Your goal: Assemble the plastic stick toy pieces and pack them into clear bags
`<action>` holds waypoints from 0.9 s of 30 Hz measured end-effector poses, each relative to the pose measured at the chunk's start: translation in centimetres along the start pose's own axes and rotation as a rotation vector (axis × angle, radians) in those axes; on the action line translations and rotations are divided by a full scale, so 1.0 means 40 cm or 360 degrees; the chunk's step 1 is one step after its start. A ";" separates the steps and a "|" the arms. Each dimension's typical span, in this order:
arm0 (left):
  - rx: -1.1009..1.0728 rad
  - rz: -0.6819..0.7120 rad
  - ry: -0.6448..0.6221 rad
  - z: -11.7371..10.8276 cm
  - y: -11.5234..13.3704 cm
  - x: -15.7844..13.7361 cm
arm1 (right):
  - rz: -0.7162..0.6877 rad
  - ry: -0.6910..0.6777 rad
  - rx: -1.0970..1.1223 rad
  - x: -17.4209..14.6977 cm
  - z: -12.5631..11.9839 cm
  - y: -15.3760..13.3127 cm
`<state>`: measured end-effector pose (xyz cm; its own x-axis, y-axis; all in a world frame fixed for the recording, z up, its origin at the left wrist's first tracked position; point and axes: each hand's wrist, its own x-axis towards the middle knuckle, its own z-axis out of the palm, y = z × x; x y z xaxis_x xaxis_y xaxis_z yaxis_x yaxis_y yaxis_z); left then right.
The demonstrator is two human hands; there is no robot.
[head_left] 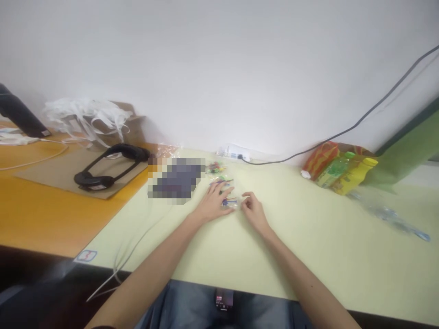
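Observation:
My left hand (212, 202) lies with its fingers spread on the table over small clear plastic bags. One clear bag (230, 202) with thin blue and red pieces shows between its thumb and fingers. Part of another bag (224, 182), also with thin coloured pieces, lies at its fingertips; the rest is hidden under the hand. Just right of the bags, my right hand (254, 211) is curled, its thumb and index finger close together. Whether anything is in that hand is hidden. A further bag of red, yellow and green pieces (216, 168) lies beyond my left hand.
Left of my hands lies a blurred-out dark object (176, 180). A white power strip (233, 152) with a dark cable stands against the wall. To the right are a green-capped bottle (338, 169) and a yellow bottle (356, 176). A black frame-like device (113, 167) rests on cardboard.

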<state>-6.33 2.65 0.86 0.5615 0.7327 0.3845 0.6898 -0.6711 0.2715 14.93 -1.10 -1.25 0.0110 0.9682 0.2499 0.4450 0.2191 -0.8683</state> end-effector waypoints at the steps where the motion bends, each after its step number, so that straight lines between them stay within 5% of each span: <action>1: -0.0003 -0.0028 -0.0011 -0.001 -0.001 -0.004 | -0.0005 -0.0017 0.0002 0.000 -0.003 -0.001; 21: -0.0078 -0.0003 -0.0117 -0.012 -0.004 -0.002 | 0.0225 -0.0009 0.0085 -0.009 -0.077 0.031; 27: -0.0114 0.0038 -0.0150 -0.019 0.002 -0.014 | 0.0032 0.0291 -0.0215 -0.018 -0.096 -0.021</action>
<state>-6.93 2.09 1.34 0.6202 0.7216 0.3077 0.6433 -0.6923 0.3270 17.99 -2.46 0.92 0.1774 0.9316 0.3172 0.5586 0.1701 -0.8118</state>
